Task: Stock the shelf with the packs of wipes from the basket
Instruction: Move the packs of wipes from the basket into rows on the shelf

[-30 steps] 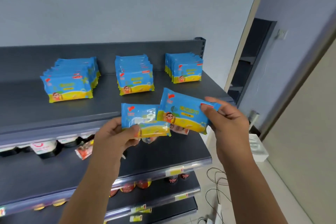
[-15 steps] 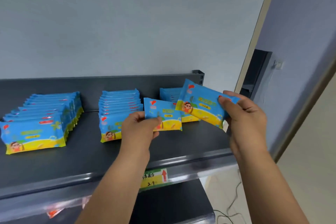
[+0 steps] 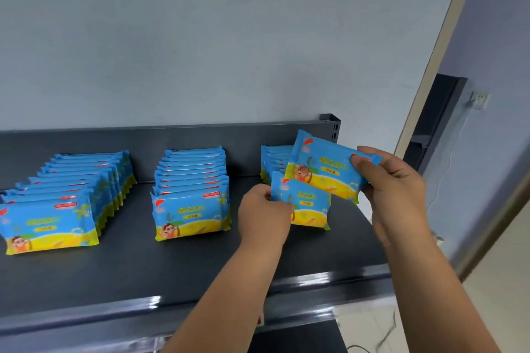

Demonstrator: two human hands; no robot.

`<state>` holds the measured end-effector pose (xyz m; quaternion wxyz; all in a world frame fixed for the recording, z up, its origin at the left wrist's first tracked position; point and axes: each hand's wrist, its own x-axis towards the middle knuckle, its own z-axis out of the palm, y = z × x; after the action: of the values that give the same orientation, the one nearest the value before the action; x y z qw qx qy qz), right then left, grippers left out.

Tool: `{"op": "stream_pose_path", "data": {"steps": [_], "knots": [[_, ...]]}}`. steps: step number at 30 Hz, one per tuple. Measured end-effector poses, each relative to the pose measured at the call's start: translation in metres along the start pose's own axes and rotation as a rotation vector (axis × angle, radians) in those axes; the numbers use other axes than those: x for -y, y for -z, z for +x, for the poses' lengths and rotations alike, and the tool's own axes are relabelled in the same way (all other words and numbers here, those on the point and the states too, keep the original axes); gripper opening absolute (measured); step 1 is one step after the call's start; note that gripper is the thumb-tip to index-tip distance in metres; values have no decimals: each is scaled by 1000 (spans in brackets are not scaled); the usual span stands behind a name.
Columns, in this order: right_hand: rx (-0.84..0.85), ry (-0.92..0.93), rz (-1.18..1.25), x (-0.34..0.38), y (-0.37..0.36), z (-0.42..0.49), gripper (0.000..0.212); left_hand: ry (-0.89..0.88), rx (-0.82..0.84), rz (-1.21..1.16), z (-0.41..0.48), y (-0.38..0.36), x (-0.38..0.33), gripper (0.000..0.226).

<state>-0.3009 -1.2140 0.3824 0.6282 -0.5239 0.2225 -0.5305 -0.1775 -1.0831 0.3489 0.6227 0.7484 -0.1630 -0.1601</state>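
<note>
Head view: three rows of wipe packs (image 3: 192, 209) already stand on the shelf (image 3: 172, 272). At the right row (image 3: 272, 157), the left hand (image 3: 265, 213) grips a lower pack (image 3: 308, 203) and the right hand (image 3: 393, 189) pinches an upper pack (image 3: 324, 172). Neither is released yet, and the basket is out of view.

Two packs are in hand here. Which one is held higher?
The tilted pack pinched by the right hand; the left hand holds the other pack lower, in front of the right-hand row.

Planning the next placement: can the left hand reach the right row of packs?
Probably yes. The left hand, holding a pack, is just in front of the right row; only the second pack in the right hand hangs above it.
</note>
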Motion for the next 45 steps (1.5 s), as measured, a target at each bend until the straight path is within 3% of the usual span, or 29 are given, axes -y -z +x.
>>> {"op": "stream_pose_path", "data": {"steps": [4, 8, 18, 24, 28, 37, 40, 43, 45], "knots": [[103, -9, -35, -3, 11, 11, 14, -170, -133, 384, -3, -5, 2, 14], [210, -27, -110, -10, 19, 18, 16, -190, -188, 604, -2, -9, 3, 21], [323, -1, -345, -31, 25, 28, 15, -22, -55, 315, 7, -15, 14, 22], [401, 227, -614, -49, 33, 33, 26, 0, -28, 99, 5, -19, 11, 31], [390, 316, -702, -53, 32, 33, 36, -26, -83, 110, 5, -22, 14, 30], [340, 296, -974, -44, 26, 24, 63, -17, -140, 219, -4, -28, 10, 46], [310, 319, -1001, -41, 27, 18, 75, -189, -266, 417, -14, -27, 7, 68], [309, 399, -1016, -36, 27, 12, 71, -516, -396, 661, -19, -23, 7, 59], [320, 460, -1019, -34, 26, 9, 63, -633, -415, 722, -18, -19, 8, 51]]}}
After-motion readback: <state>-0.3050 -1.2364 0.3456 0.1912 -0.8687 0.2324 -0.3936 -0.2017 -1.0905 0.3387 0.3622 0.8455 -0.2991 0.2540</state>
